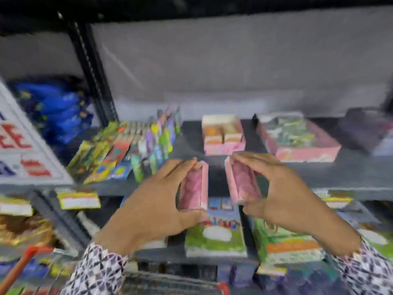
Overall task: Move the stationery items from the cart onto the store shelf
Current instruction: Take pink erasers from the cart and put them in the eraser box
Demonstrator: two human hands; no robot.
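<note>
My left hand (155,201) grips a small pink box (194,186) between thumb and fingers, held over the front edge of the dark shelf (350,173). A second pink box (242,182) is pinched the same way in my right hand (282,188). The two boxes are side by side with a narrow gap between them, both long ends pointing into the shelf. Behind them on the shelf stands an open pink carton (223,135) with small items inside. The view is blurred. The cart's red handle (14,273) and wire rim (170,282) show at the bottom edge.
Colourful stationery packs (127,152) crowd the shelf's left part. A flat pink box (297,139) and a dark case (368,128) lie at the right. A black upright post (93,77) divides the shelving. Price tags (78,201) hang on the shelf edge, books (214,231) below.
</note>
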